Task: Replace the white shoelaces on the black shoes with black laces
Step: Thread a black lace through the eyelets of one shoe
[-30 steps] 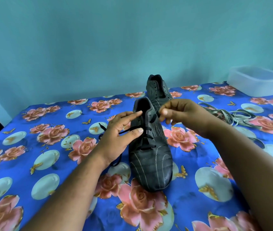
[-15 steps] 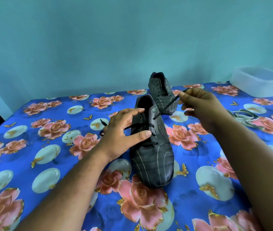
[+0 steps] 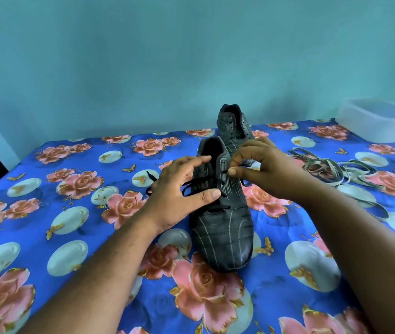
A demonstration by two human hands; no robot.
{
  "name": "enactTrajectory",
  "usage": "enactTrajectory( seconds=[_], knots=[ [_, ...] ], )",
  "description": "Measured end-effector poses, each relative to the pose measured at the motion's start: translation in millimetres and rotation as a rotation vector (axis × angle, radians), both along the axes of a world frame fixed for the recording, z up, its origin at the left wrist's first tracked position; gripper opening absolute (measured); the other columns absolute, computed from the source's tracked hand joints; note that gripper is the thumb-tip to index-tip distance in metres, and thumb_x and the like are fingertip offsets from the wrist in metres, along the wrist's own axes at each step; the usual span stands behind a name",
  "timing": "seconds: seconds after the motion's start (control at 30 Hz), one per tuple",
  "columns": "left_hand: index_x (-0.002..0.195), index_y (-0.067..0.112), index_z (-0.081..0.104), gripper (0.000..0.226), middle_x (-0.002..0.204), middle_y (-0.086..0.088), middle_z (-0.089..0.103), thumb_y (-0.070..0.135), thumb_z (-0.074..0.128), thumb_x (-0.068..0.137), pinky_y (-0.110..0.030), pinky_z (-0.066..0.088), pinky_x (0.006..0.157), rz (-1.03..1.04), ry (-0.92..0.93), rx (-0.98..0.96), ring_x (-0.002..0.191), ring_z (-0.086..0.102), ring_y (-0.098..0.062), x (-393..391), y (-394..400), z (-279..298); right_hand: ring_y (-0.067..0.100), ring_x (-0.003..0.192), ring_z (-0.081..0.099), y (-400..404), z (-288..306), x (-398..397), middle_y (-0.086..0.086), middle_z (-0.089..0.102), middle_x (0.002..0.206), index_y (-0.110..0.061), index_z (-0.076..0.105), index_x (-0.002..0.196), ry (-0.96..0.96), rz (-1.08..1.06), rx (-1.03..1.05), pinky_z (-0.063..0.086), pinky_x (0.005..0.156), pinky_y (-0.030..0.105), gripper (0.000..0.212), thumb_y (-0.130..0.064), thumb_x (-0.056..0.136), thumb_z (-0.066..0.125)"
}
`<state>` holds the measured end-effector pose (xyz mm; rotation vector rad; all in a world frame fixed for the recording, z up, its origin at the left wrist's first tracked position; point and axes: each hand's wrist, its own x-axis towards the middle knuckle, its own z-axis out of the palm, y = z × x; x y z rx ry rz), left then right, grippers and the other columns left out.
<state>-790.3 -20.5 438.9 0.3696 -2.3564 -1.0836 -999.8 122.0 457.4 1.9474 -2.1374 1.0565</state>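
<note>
pinching black lace [image 3: 201, 185] at near shoe [image 3: 223, 227], right hand [image 3: 264, 172]

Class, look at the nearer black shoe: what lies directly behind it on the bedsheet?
Behind the nearer shoe stands the second black shoe, its eyelets showing no lace. Its toe end is covered by the nearer shoe and the right hand, so that part cannot be seen.

Soft even light, wide-angle edge distortion
</note>
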Motion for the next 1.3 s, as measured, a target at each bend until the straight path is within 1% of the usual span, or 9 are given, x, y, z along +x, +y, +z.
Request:
enactTrajectory(
  seconds=[0.17,0.3,0.4,0.47,0.57,0.73,0.8,1.0,1.3],
  knots=[
    [0.141,0.039,0.053,0.071,0.141,0.012,0.046,0.051,0.073,0.074,0.009,0.022,0.090,-0.003,0.009,0.009,0.125,0.030,0.023,0.0,1.9,1.2,-0.008,0.071,0.054,11.2,10.5,-14.3,-0.008,0.065,0.086,-0.018,0.067,0.091,-0.315,-0.204,-0.082,0.036,0.066,0.006,0.012,-0.029,0.096,0.068],
    [0.142,0.040,0.052,0.073,0.142,0.013,0.046,0.053,0.074,0.073,0.009,0.023,0.090,0.003,-0.003,0.010,0.129,0.030,0.016,-0.2,1.8,0.8,0.003,0.058,0.047,20.2,3.7,-48.1,-0.008,0.056,0.077,-0.019,0.063,0.093,-0.432,-0.579,-0.236,0.041,0.057,0.020,0.017,-0.035,0.098,0.063],
    [0.143,0.040,0.051,0.076,0.143,0.016,0.045,0.052,0.077,0.074,0.007,0.027,0.092,-0.011,-0.010,0.058,0.127,0.035,0.021,1.1,-0.3,-0.2,0.025,0.087,0.057,20.2,-4.3,-58.0,-0.003,0.062,0.090,-0.028,0.061,0.089,-0.293,-0.686,-0.193,0.045,0.077,0.038,0.022,-0.049,0.091,0.061],
    [0.140,0.046,0.050,0.073,0.140,0.023,0.049,0.061,0.079,0.075,-0.004,0.035,0.097,-0.011,-0.031,0.119,0.123,0.043,0.019,3.2,-4.7,-1.0,0.027,0.106,0.055,14.8,-4.9,-48.9,0.000,0.063,0.103,-0.033,0.062,0.092,-0.186,-0.600,-0.169,0.044,0.089,0.042,0.020,-0.052,0.088,0.063],
    [0.122,0.034,0.063,0.045,0.122,0.012,0.065,0.059,0.070,0.085,-0.023,0.045,0.090,0.047,-0.017,0.215,0.109,0.061,-0.006,5.6,-15.2,-1.8,0.020,0.110,0.054,5.6,-0.3,-26.3,-0.008,0.064,0.107,-0.041,0.064,0.099,-0.056,-0.260,-0.143,0.041,0.099,0.040,0.023,-0.061,0.086,0.063],
    [0.098,0.020,0.072,0.003,0.098,-0.003,0.072,0.020,0.069,0.096,-0.018,0.046,0.086,0.028,-0.052,0.117,0.087,0.060,-0.006,7.8,-24.9,-4.7,0.020,0.107,0.055,1.1,-4.5,-8.9,-0.018,0.064,0.100,-0.035,0.071,0.096,0.049,0.000,-0.059,0.043,0.099,0.041,0.027,-0.059,0.086,0.065],
    [0.094,0.018,0.072,0.001,0.095,-0.008,0.071,0.017,0.071,0.095,-0.011,0.041,0.086,0.032,-0.058,0.077,0.084,0.058,-0.003,7.6,-24.3,-4.4,0.021,0.105,0.054,0.6,-4.9,-7.2,-0.019,0.063,0.097,-0.033,0.070,0.093,0.062,0.005,-0.074,0.044,0.097,0.043,0.022,-0.053,0.088,0.065],
    [0.087,0.024,0.068,0.013,0.075,0.021,0.064,0.018,0.064,0.099,-0.029,0.047,0.082,0.055,-0.063,0.215,0.071,0.054,0.003,10.7,-23.2,1.8,0.022,0.105,0.050,6.6,-2.8,-17.5,-0.018,0.058,0.101,-0.040,0.059,0.095,0.116,-0.074,-0.082,0.043,0.096,0.052,0.016,-0.055,0.095,0.054],
    [0.084,0.014,0.063,0.019,0.061,0.026,0.057,0.009,0.056,0.101,-0.034,0.048,0.088,0.098,-0.033,0.238,0.063,0.055,0.011,11.0,-15.7,8.5,0.020,0.105,0.046,8.9,-4.1,-17.7,-0.022,0.053,0.100,-0.037,0.055,0.097,0.141,-0.068,-0.035,0.044,0.094,0.052,0.014,-0.051,0.098,0.051]
  ],
)
